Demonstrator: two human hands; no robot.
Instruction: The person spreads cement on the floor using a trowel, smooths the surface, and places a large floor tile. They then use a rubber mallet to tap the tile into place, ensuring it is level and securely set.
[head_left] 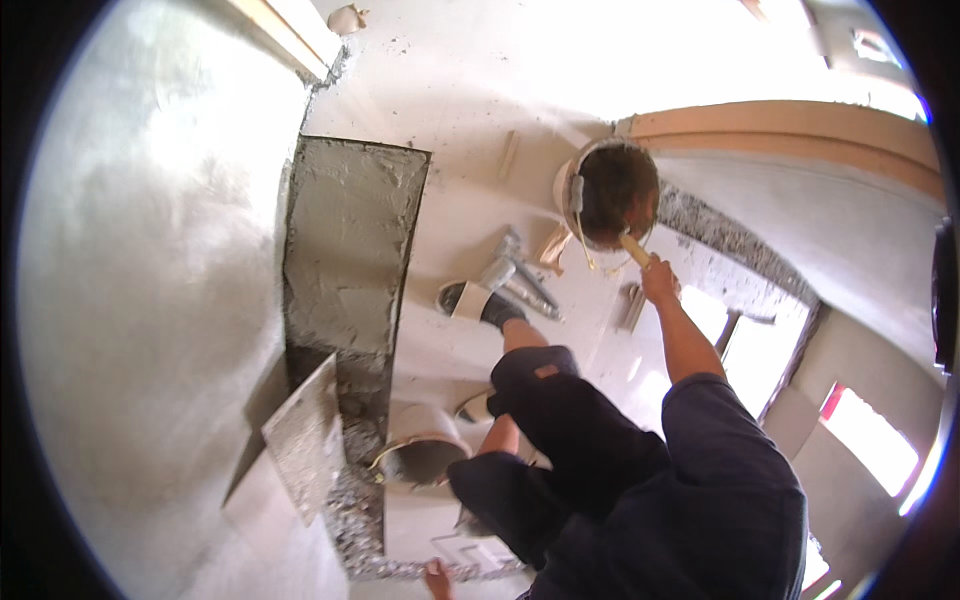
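My right hand (pixel 660 280) grips the pale wooden handle (pixel 635 250) of a tool whose head is hard to make out inside a bucket (pixel 566 190) with dark, murky contents. My left hand (pixel 437 578) is low at the bottom edge, near broken rubble at the floor's edge; its fingers are too small to read. A second bucket (pixel 420 425) lies or stands by my legs, its dark interior showing. A metal tool (pixel 530 290) lies on the pale tiled floor beside my shoe (pixel 500 310), and a crumpled brown scrap (pixel 552 245) is just below the first bucket.
A recessed strip of wet grey mortar (pixel 350 230) runs along the left wall (pixel 150 250). Loose tiles (pixel 300 440) lean at that wall over rubble (pixel 365 525). A wooden frame (pixel 770 130) and a rough trench (pixel 740 235) are at right. A thin batten (pixel 508 155) lies on the floor.
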